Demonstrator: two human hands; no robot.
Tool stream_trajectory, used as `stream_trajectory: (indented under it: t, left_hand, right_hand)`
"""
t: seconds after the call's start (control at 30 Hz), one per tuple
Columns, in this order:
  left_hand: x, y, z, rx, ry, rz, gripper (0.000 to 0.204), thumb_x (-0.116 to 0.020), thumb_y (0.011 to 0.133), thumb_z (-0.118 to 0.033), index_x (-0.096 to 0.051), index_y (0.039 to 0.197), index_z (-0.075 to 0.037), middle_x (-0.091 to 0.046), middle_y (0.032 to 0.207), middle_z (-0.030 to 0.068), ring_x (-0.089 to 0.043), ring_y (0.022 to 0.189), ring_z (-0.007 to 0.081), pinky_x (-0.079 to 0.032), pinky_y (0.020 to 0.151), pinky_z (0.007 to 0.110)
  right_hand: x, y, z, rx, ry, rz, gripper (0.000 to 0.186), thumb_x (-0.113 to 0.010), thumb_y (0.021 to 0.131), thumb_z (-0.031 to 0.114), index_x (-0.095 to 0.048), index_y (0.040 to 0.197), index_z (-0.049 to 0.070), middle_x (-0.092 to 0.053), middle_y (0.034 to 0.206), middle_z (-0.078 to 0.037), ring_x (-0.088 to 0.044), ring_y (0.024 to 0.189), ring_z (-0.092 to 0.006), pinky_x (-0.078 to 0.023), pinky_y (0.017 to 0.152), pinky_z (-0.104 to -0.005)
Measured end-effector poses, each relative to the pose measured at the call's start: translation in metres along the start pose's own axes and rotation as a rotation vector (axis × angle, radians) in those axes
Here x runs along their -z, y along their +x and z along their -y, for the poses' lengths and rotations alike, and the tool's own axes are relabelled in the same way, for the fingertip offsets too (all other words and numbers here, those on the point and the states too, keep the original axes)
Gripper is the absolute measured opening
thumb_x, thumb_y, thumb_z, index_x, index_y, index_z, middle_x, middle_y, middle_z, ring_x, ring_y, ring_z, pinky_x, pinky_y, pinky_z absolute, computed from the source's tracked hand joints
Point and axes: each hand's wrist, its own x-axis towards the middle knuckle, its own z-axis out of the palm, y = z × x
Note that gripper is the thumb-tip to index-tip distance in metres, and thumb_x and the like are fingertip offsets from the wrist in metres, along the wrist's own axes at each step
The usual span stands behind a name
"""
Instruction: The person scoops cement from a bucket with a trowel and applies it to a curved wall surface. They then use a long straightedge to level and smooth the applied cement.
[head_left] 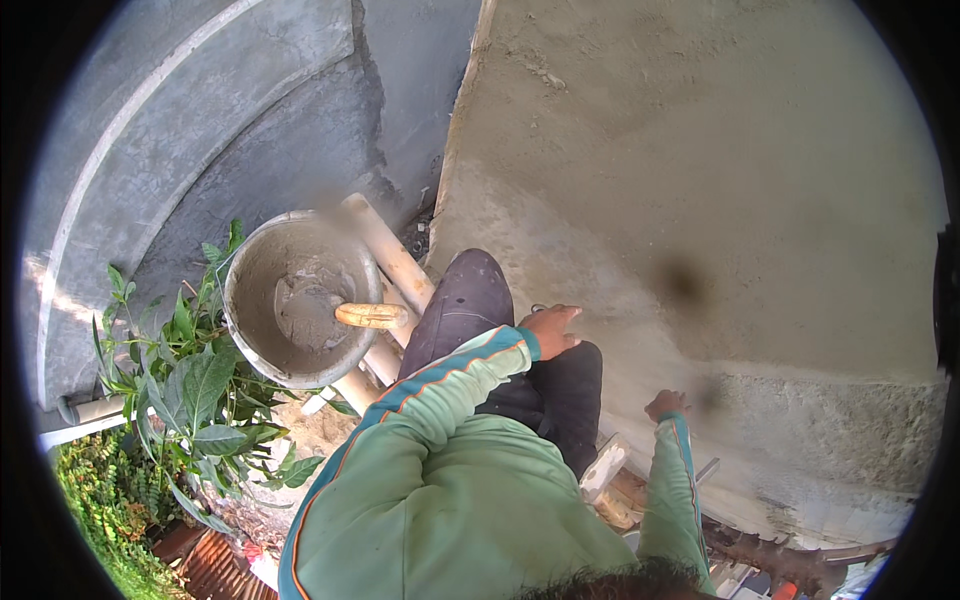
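My left hand (550, 330) hovers above or rests by my dark-trousered knee, fingers loosely extended and holding nothing; contact is unclear. Farther right, my right hand (668, 405) has bent, slightly parted fingers at the pale plastered surface (780, 200), with nothing visible in them. Left of my raised knee (460, 290) stands a grey mortar-caked bucket (275, 260) with wet mix in the bottom and a curved wooden tool handle (370, 315) sticking out of it.
Wooden poles (390, 250) run under and behind the bucket. Leafy branches (205, 390) crowd its left. Curved grey concrete (150, 150) fills the upper left. Below lie a rusty corrugated sheet (215, 565), greenery and timber pieces (610, 470).
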Motion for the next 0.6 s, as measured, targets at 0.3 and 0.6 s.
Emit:
stream_trajectory:
  t: [0.3, 0.6]
  left_hand:
    - [0.083, -0.221, -0.062, -0.623, 0.095, -0.877, 0.060, -0.078, 0.085, -0.026, -0.055, 0.137, -0.004, -0.060, 0.130, 0.0248, -0.065, 0.109, 0.0386, -0.053, 0.093, 0.048]
    - [0.208, -0.384, 0.116, 0.209, -0.799, -1.480, 0.069, -0.076, 0.092, -0.025, -0.044, 0.146, 0.003, -0.057, 0.139, 0.0155, -0.055, 0.126, 0.0261, -0.040, 0.111, 0.041]
  right_hand:
    - [0.113, -0.080, 0.151, 0.804, 1.339, -0.490, 0.035, -0.061, 0.101, 0.017, -0.063, 0.132, 0.000, -0.064, 0.129, -0.018, -0.062, 0.119, -0.0283, -0.048, 0.101, -0.0396]
    - [0.251, -0.333, 0.357, 1.563, -0.013, -0.845, 0.030, -0.065, 0.091, 0.024, -0.073, 0.115, 0.009, -0.070, 0.114, -0.006, -0.060, 0.107, -0.0214, -0.039, 0.094, -0.0379]
